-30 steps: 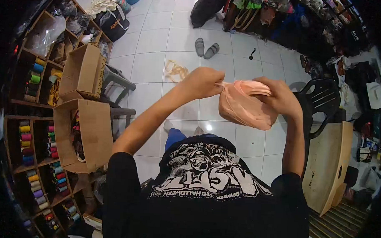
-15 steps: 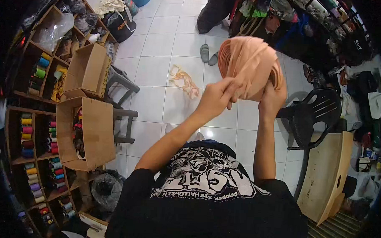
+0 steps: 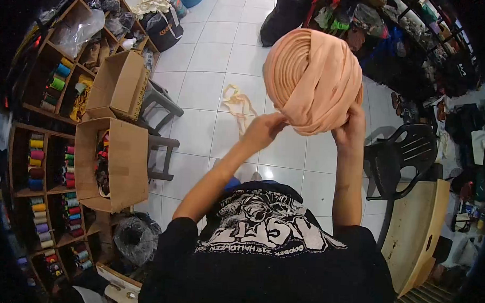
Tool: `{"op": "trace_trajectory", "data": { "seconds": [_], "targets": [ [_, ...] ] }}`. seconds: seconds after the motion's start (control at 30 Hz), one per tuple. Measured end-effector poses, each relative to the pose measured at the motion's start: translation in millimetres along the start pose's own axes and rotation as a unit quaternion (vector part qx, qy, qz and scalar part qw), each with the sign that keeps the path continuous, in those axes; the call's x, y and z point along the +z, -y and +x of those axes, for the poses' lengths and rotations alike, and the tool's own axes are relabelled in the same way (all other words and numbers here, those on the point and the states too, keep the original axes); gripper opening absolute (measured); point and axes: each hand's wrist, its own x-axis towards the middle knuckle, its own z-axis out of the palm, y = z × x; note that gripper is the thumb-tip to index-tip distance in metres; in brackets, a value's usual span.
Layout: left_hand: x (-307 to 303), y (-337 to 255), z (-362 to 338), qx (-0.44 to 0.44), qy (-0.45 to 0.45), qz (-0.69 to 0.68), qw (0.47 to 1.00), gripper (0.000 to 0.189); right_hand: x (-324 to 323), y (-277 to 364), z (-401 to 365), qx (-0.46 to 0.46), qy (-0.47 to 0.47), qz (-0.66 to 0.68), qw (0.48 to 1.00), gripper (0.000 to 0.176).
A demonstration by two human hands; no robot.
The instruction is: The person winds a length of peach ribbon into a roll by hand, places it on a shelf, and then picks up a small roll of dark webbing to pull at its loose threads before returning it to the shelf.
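Note:
A large peach fabric roll (image 3: 319, 82) is held up in front of me, its coiled layers facing left and loose bands crossing its front. My left hand (image 3: 268, 130) grips the lower left edge of the roll, fingers partly hidden behind it. At the lower right, my right hand (image 3: 351, 125) holds the roll from below, with its fingertips against the cloth. On the tiled floor beyond, a pale strip of cloth (image 3: 237, 106) lies crumpled.
Two cardboard boxes (image 3: 136, 166) rest by dark stools (image 3: 162, 142) on the left, beside shelves of thread spools (image 3: 36, 155). A black plastic chair (image 3: 405, 157) and a wooden panel (image 3: 416, 232) stand at right. Bags and fabric piles line the back.
The roll has been raised and turned, so more of its coiled side shows. My left hand has moved from the front bands down to the roll's lower left edge.

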Motion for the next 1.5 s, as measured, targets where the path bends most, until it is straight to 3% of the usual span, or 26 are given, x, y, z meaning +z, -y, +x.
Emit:
{"op": "trace_trajectory", "data": {
  "seconds": [0.07, 0.13, 0.2, 0.27, 0.3, 0.33, 0.43, 0.53, 0.6, 0.7, 0.83, 0.93, 0.97, 1.03, 1.1, 1.2, 1.3, 1.33, 1.4, 1.5],
  "targets": [
    [-26.4, 9.3, 12.2, -0.151, 0.106, 0.028, 0.982, 0.021, -6.2, 6.3, -4.9, 0.021, 0.057, -0.036, 0.998, 0.042],
    [-40.0, 31.9, 23.8, 0.018, 0.091, 0.021, 0.995, 0.018, -2.6, 13.9, -11.9, 0.035, 0.108, -0.081, 0.990, 0.044],
    [-63.0, 24.0, 40.4, 0.101, 0.070, 0.147, 0.982, 0.020, 11.3, 21.8, -24.4, 0.043, 0.128, -0.152, 0.979, 0.046],
    [-82.6, 26.5, 64.6, -0.005, 0.172, 0.224, 0.959, 0.022, 17.8, 24.1, -34.4, 0.058, 0.108, -0.278, 0.953, 0.047],
    [-92.1, 13.4, 72.9, -0.041, 0.177, 0.242, 0.953, 0.023, 10.1, 25.1, -34.1, 0.070, 0.113, -0.342, 0.930, 0.045],
    [-100.8, 9.6, 78.0, 0.045, 0.148, 0.242, 0.958, 0.018, 13.3, 26.5, -34.7, 0.044, 0.119, -0.402, 0.907, 0.043],
    [-116.6, -21.2, 85.8, -0.009, 0.146, 0.260, 0.954, 0.020, 19.3, 22.4, -38.6, -0.063, 0.085, -0.580, 0.808, 0.036],
    [-110.9, -43.7, 72.5, -0.034, 0.140, 0.253, 0.957, 0.020, 22.5, 13.5, -35.0, -0.118, -0.020, -0.582, 0.804, 0.035],
    [-90.9, -46.6, 60.2, -0.014, 0.110, 0.252, 0.961, 0.022, 22.1, 7.1, -29.2, -0.150, -0.038, -0.519, 0.840, 0.037],
    [-55.1, -62.5, 44.4, -0.045, 0.010, 0.090, 0.995, 0.026, 13.2, -18.6, -7.5, -0.235, -0.059, -0.408, 0.880, 0.037],
    [-24.8, -75.6, 25.1, -0.219, -0.002, -0.158, 0.963, 0.025, 51.7, -21.9, 4.1, -0.278, -0.060, -0.304, 0.909, 0.035],
    [-9.2, -67.9, 4.4, -0.187, -0.011, -0.176, 0.967, 0.025, 81.3, -5.2, 7.0, -0.267, -0.010, -0.175, 0.948, 0.044],
    [-7.5, -61.1, -1.2, -0.191, 0.019, -0.182, 0.964, 0.026, 79.0, -1.5, 10.9, -0.256, -0.007, -0.143, 0.956, 0.043],
    [-1.8, -44.4, -5.1, -0.154, 0.026, -0.164, 0.974, 0.026, 34.0, 5.7, 30.4, -0.158, 0.153, -0.006, 0.975, 0.039],
    [-2.6, -36.8, -3.7, -0.155, 0.063, -0.173, 0.970, 0.023, 25.0, 3.9, 29.3, -0.063, 0.136, 0.049, 0.988, 0.035],
    [-16.0, -1.4, 2.7, -0.065, 0.062, -0.080, 0.993, 0.021, 55.0, 13.0, 1.4, 0.065, 0.036, 0.064, 0.995, 0.035],
    [-58.9, 39.0, 37.5, -0.002, 0.076, 0.016, 0.997, 0.026, 39.2, 26.8, -8.1, 0.098, 0.159, 0.008, 0.982, 0.042],
    [-77.6, 23.4, 49.2, 0.006, 0.086, 0.014, 0.996, 0.025, 33.2, 30.8, -11.6, 0.113, 0.197, -0.012, 0.974, 0.045],
    [-97.8, -2.9, 75.0, 0.156, 0.049, 0.248, 0.955, 0.012, 35.2, 45.0, -16.3, 0.139, 0.210, -0.274, 0.928, 0.050],
    [-100.0, -36.7, 90.4, 0.180, 0.092, 0.411, 0.889, 0.011, 36.8, 38.9, -24.5, 0.009, 0.208, -0.533, 0.820, 0.043]
  ]
}}
